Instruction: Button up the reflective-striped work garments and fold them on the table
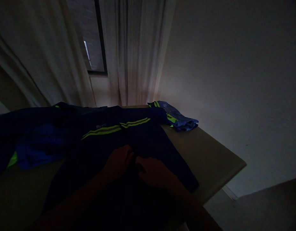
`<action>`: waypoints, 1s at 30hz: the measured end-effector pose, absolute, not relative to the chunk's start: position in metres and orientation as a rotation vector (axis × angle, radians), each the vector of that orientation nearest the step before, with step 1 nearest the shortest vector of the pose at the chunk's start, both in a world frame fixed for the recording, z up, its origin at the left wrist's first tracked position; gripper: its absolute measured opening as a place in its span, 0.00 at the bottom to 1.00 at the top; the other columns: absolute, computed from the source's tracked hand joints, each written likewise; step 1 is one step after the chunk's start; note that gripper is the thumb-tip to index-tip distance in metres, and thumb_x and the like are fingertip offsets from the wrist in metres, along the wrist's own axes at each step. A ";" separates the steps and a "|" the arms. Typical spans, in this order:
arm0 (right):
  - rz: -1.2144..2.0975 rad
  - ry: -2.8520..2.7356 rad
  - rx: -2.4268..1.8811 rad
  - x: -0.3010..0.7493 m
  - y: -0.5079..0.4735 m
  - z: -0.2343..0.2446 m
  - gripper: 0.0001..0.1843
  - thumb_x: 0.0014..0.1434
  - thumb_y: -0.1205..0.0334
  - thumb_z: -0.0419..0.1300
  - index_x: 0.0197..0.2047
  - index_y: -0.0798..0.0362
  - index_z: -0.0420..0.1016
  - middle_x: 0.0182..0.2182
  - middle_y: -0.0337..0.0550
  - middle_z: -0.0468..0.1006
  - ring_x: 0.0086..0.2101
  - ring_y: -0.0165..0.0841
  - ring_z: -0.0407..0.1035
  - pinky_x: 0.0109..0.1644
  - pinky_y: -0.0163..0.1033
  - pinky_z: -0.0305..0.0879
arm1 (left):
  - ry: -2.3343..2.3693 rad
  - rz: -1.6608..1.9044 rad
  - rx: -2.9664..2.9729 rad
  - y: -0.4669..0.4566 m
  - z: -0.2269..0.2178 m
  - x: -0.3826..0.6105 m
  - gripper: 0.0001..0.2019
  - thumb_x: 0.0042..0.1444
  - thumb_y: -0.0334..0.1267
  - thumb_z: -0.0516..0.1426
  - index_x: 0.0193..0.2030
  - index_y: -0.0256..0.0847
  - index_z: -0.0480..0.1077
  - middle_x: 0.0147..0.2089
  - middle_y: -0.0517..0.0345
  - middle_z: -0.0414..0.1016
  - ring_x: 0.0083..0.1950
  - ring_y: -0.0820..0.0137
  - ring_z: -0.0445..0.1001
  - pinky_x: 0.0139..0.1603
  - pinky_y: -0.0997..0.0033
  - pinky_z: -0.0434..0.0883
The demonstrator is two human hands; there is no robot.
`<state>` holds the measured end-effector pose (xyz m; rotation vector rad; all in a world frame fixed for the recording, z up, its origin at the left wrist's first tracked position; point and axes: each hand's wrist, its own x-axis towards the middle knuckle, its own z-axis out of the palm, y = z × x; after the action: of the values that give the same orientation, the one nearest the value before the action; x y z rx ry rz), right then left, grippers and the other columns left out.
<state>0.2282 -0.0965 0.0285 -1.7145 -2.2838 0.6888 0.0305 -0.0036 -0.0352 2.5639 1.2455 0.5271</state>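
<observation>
A dark navy jacket (138, 134) with yellow-green stripes lies spread on the table (210, 157). Both my hands rest on its front, close together near the middle. My left hand (119, 162) has its fingers curled at the jacket's centre seam. My right hand (154, 173) lies beside it, fingers bent toward the same seam. The light is very dim, so what the fingers pinch is hard to make out; it looks like the jacket's fabric.
A folded blue garment (178, 118) with yellow-green trim sits at the table's far right. More blue clothing (35, 144) is heaped at the left. Pale curtains (133, 51) and a window (90, 35) stand behind. The table's corner (242, 164) juts right, near a wall.
</observation>
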 end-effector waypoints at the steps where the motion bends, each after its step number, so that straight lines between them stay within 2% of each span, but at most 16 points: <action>1: 0.657 -2.273 -1.752 0.228 -0.109 0.029 0.10 0.62 0.63 0.57 0.46 0.45 0.73 0.38 0.40 0.79 0.35 0.35 0.72 0.37 0.37 0.56 | 1.253 0.532 2.573 -0.003 -0.036 0.031 0.14 0.73 0.45 0.44 0.46 0.43 0.67 0.43 0.53 0.77 0.43 0.61 0.75 0.45 0.61 0.64; 4: 0.599 -2.072 -1.804 0.234 -0.137 0.020 0.12 0.65 0.69 0.50 0.41 0.48 0.74 0.39 0.41 0.79 0.39 0.34 0.73 0.44 0.38 0.61 | 1.283 0.514 2.617 -0.005 -0.035 0.031 0.14 0.72 0.40 0.43 0.44 0.42 0.67 0.41 0.51 0.77 0.42 0.61 0.75 0.44 0.60 0.65; 7: 0.609 -1.826 -1.771 0.239 -0.153 0.006 0.13 0.64 0.70 0.50 0.39 0.49 0.75 0.39 0.41 0.79 0.42 0.33 0.74 0.49 0.38 0.62 | 1.185 0.499 2.668 -0.010 -0.031 0.029 0.10 0.68 0.38 0.47 0.40 0.42 0.69 0.38 0.52 0.77 0.39 0.62 0.75 0.43 0.62 0.66; 9: 0.601 -1.776 -1.734 0.238 -0.160 -0.003 0.07 0.63 0.66 0.57 0.42 0.49 0.76 0.40 0.40 0.79 0.42 0.34 0.73 0.48 0.38 0.63 | 0.937 0.484 2.703 -0.014 -0.027 0.026 0.07 0.65 0.37 0.52 0.38 0.43 0.70 0.37 0.54 0.77 0.39 0.64 0.74 0.43 0.64 0.66; 10: 0.587 -1.786 -1.723 0.236 -0.162 -0.006 0.08 0.60 0.62 0.62 0.44 0.49 0.75 0.41 0.40 0.79 0.42 0.35 0.73 0.47 0.38 0.63 | 0.798 0.474 2.711 -0.016 -0.025 0.024 0.06 0.64 0.37 0.53 0.37 0.43 0.71 0.37 0.55 0.78 0.40 0.65 0.74 0.44 0.65 0.67; 12: 0.545 -1.825 -1.713 0.231 -0.165 -0.010 0.16 0.53 0.59 0.70 0.45 0.48 0.75 0.42 0.40 0.78 0.42 0.37 0.73 0.46 0.38 0.64 | 0.593 0.475 2.712 -0.020 -0.021 0.021 0.06 0.64 0.37 0.54 0.38 0.44 0.73 0.39 0.56 0.79 0.42 0.66 0.75 0.47 0.65 0.68; 13: 0.524 -1.830 -1.714 0.230 -0.165 -0.012 0.16 0.52 0.60 0.70 0.44 0.48 0.75 0.41 0.40 0.78 0.41 0.37 0.73 0.45 0.38 0.63 | 0.541 0.487 2.707 -0.022 -0.020 0.020 0.07 0.65 0.37 0.54 0.41 0.44 0.74 0.41 0.56 0.79 0.44 0.66 0.76 0.49 0.65 0.68; 17: 0.477 -1.705 -1.701 0.231 -0.158 -0.014 0.06 0.55 0.69 0.62 0.37 0.50 0.73 0.36 0.40 0.78 0.38 0.35 0.72 0.44 0.38 0.62 | 0.449 0.453 2.711 -0.033 -0.016 0.024 0.12 0.66 0.40 0.54 0.52 0.48 0.76 0.44 0.55 0.81 0.46 0.64 0.78 0.50 0.64 0.69; 20: 0.569 -1.599 -1.676 0.237 -0.152 -0.014 0.03 0.57 0.67 0.60 0.35 0.51 0.74 0.34 0.40 0.78 0.36 0.35 0.72 0.43 0.38 0.63 | 0.452 0.382 2.654 -0.042 -0.014 0.032 0.13 0.68 0.40 0.53 0.55 0.50 0.75 0.46 0.56 0.81 0.46 0.66 0.79 0.47 0.68 0.70; 26: 0.589 -1.582 -1.707 0.239 -0.155 -0.017 0.07 0.60 0.65 0.58 0.40 0.51 0.77 0.38 0.43 0.80 0.41 0.37 0.74 0.48 0.41 0.64 | 0.576 0.358 2.507 -0.054 -0.016 0.041 0.04 0.64 0.37 0.59 0.45 0.47 0.74 0.44 0.61 0.79 0.44 0.68 0.78 0.41 0.72 0.68; 30: 0.609 -1.682 -1.616 0.240 -0.158 -0.019 0.08 0.60 0.65 0.58 0.39 0.50 0.78 0.37 0.41 0.80 0.40 0.36 0.74 0.47 0.40 0.64 | 0.726 0.423 2.513 -0.065 -0.023 0.045 0.02 0.62 0.33 0.59 0.41 0.44 0.71 0.42 0.60 0.78 0.40 0.69 0.77 0.38 0.71 0.68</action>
<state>0.2397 -0.1583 -0.0193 -1.6161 -1.6817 0.6086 0.0453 -0.0655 -0.0231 2.5130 0.7258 0.4228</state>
